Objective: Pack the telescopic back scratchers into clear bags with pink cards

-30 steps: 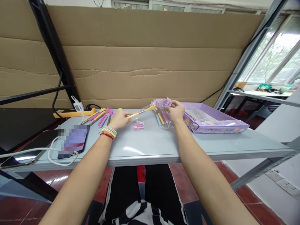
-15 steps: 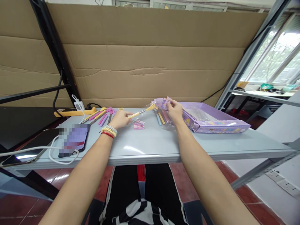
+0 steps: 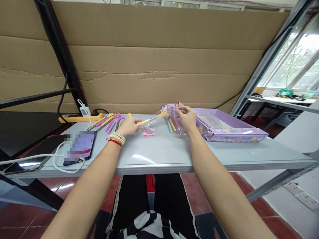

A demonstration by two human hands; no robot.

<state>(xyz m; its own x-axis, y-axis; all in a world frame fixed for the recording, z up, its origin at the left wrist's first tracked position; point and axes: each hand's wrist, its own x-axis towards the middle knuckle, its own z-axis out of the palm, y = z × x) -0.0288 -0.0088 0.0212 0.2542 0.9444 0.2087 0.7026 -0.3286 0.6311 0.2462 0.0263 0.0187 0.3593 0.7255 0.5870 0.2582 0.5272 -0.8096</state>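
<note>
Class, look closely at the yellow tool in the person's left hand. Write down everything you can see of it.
The yellow tool is slim and straight, with a pale yellow handle, a silvery, metal-looking shaft and a yellow, claw-like head; handle and head look like plastic. The left hand grips it by the handle end. It slants over the table, head pointing toward the right hand. Clear film shows close around it; whether the tool is inside cannot be told.
</note>
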